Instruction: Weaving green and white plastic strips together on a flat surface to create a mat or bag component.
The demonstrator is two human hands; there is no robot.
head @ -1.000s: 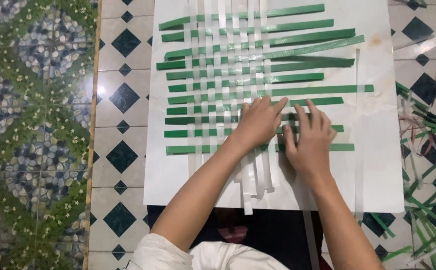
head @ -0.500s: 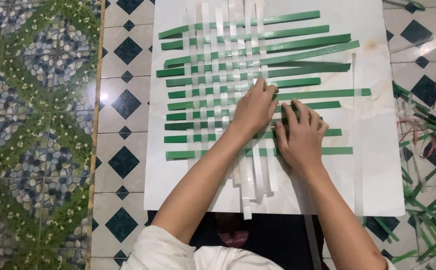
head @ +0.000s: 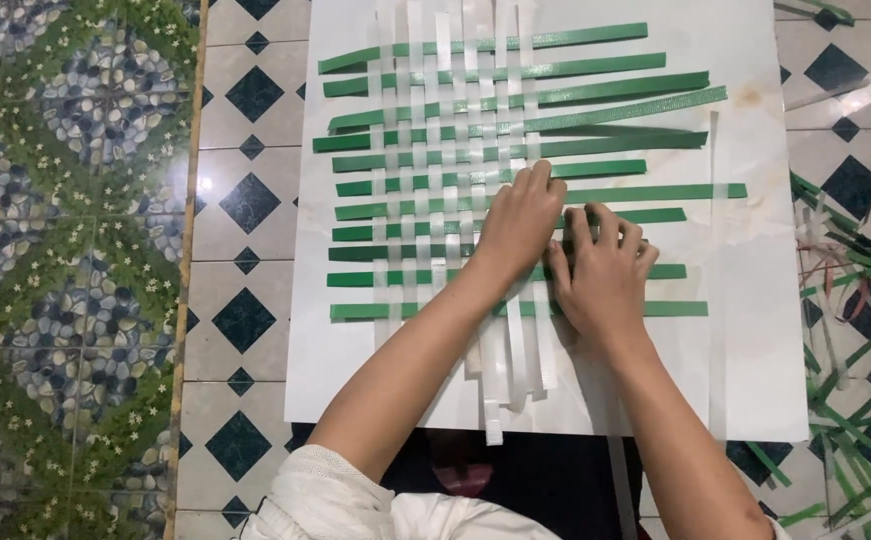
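While the left hand [head: 520, 215] presses flat, fingers together, on the green-and-white strip weave [head: 435, 170], the right hand [head: 600, 270], fingers spread, should nudge strips snug against it.

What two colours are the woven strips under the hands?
Green and white strips, seen in the head view, the only one.

Head camera, looking straight down

A single close view from above the person's own forearms, facing the white sheet [head: 755, 330] on the tiled floor [head: 245, 200]; both hands fall mid-frame.
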